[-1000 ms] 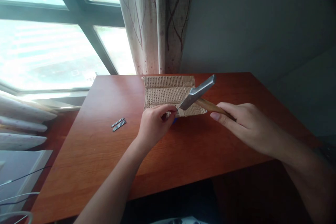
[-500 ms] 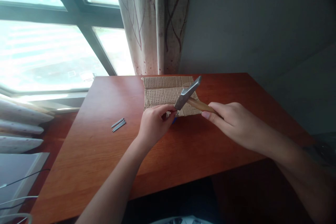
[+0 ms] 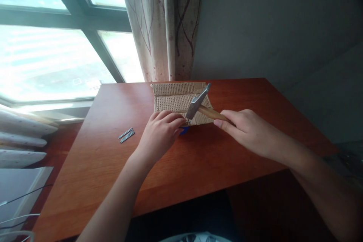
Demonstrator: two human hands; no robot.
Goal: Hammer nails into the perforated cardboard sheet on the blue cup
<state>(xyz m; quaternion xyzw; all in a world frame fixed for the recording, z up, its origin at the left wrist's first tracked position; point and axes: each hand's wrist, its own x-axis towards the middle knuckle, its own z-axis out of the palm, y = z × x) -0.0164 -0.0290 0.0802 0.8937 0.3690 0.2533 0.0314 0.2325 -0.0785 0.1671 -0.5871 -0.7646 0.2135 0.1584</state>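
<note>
My right hand [image 3: 242, 126] is wrapped around the wooden handle of a hammer [image 3: 194, 105], whose metal head tilts over the near edge of a piece of cardboard [image 3: 172, 103] dotted with rows of small holes. Just under the hammer's face, small dark nails [image 3: 188, 121] seem to stand in the cardboard; their number is hard to make out. My left hand [image 3: 160, 132] grips the near edge of the cardboard, fingers over the top and thumb on the near side. A blue object [image 3: 184, 131] shows beneath that edge, mostly hidden.
Several loose nails [image 3: 126, 135] lie on the wooden table [image 3: 184, 174], left of my left hand. Behind the table hang a patterned curtain [image 3: 157, 26] and a grey wall [image 3: 269, 26], with a window [image 3: 51, 56] at left. Cables [image 3: 25, 193] run at the lower left.
My left fingertips have let go of their pinch near the hammer head and now lie over the cardboard's edge. The hammer stays low over the same spot.
</note>
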